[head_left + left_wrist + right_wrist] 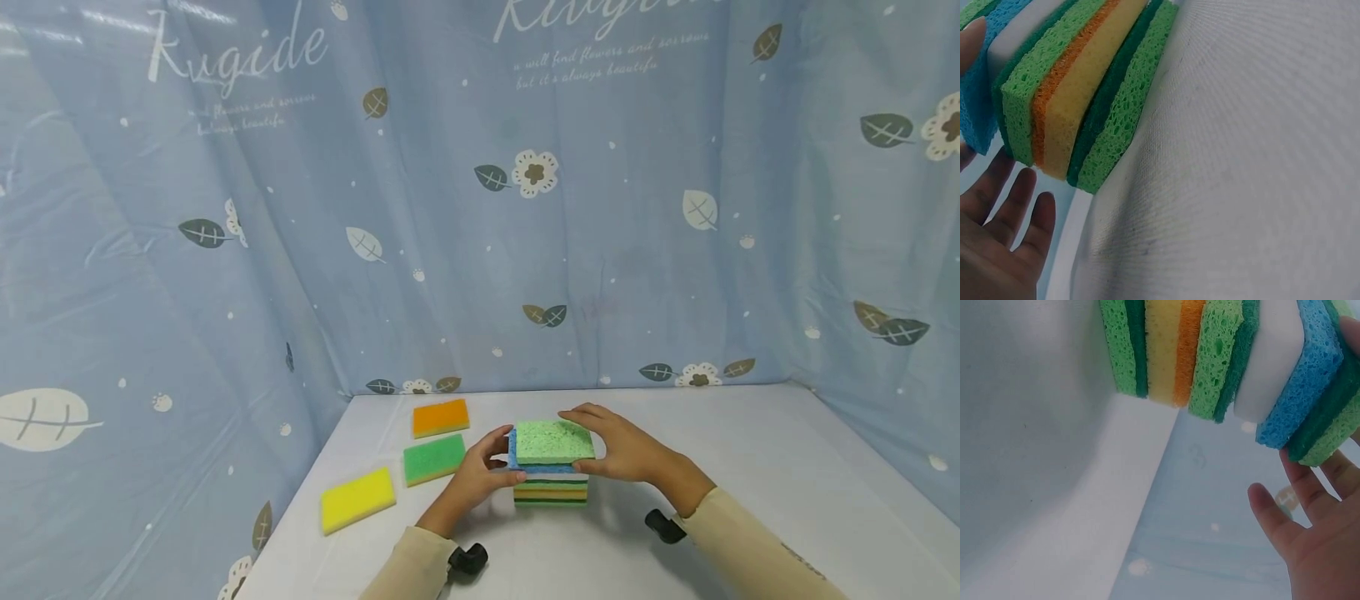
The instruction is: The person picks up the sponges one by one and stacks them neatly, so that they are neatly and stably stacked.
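A stack of sponges (551, 492) stands on the table between the two hands, its layers green, yellow and orange, green, and a white block (1270, 359). Above these lies a blue sponge (977, 112), jutting out a little on the left. My left hand (474, 475) pinches the blue sponge's left end between thumb and forefinger, while its other fingers spread loosely beside the stack. On top rests a light green sponge (553, 442) with a dark green scouring layer underneath. My right hand (626, 446) grips its right end, thumb at the near edge and fingers at the far edge.
Left of the stack, an orange sponge (440, 417), a green sponge (435, 459) and a yellow sponge (358, 500) lie flat and apart on the white table (750, 492). A blue patterned curtain (600, 250) hangs behind the table and along its sides.
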The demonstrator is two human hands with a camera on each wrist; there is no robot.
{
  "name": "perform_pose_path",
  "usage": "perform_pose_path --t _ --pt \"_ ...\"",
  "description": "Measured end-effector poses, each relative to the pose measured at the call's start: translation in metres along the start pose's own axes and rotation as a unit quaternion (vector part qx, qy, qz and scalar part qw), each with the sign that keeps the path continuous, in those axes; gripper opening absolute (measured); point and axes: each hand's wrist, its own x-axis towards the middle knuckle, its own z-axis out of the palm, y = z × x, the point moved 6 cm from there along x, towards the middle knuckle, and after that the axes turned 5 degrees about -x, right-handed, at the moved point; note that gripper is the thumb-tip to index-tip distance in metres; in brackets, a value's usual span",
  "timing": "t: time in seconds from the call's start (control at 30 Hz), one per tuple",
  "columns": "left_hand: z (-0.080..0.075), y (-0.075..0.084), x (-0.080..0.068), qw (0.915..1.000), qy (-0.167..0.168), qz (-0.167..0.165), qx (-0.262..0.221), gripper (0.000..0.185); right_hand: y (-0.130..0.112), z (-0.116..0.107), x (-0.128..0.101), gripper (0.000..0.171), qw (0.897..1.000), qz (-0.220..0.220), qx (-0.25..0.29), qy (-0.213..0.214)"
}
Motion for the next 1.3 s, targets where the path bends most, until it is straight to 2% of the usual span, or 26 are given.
perform_pose_path --t 0.5,0.77,1.0,1.17,1.3 --pt "0.001 0.002 0.0 0.9999 -0.005 0.01 0.005 0.079 0.0 0.003 0.002 0.074 1.0 -0.01 0.009 0.01" --pt "0.0 0.002 0.0 0.9999 -0.006 0.004 0.015 0.077 0.002 0.006 0.003 0.073 0.999 -0.016 0.034 0.014" --pt "-0.007 -0.026 0.005 0.9997 0.012 0.002 0.02 0.079 0.001 0.009 0.005 0.074 0.999 -0.027 0.035 0.027" --pt "-0.009 -0.03 0.006 0.9995 0.019 0.007 0.025 0.078 0.005 0.012 0.002 0.075 0.998 -0.006 0.053 0.034" --pt "-0.007 -0.031 0.008 0.9995 0.016 0.013 0.024 0.078 0.01 0.015 -0.003 0.079 0.994 0.013 0.087 0.061"
